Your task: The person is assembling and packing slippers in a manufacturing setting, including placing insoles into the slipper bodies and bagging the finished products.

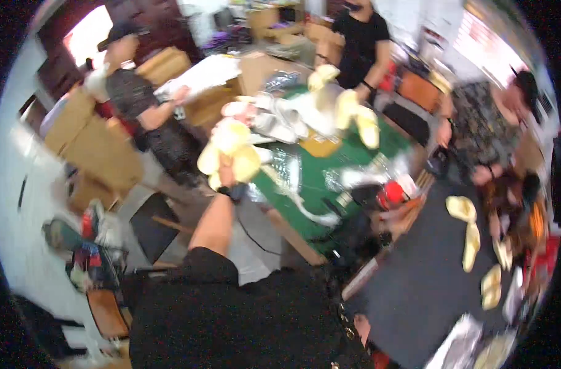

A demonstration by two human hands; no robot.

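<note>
My left hand reaches forward, a dark band on its wrist, gripping a cluster of pale yellow slippers at the near left corner of a green-topped table. Motion blur hides how many it holds. Pink footwear and white shoes lie piled just beyond. More yellow slippers are near a standing person's hand across the table. A small patch of skin, apparently my right hand, shows beside my dark shirt; its fingers cannot be made out.
Clear plastic wrap lies on the green table. To the right, a dark table carries loose yellow slippers. Co-workers stand at left, far side and right. Cardboard boxes stand at left; a cable hangs below.
</note>
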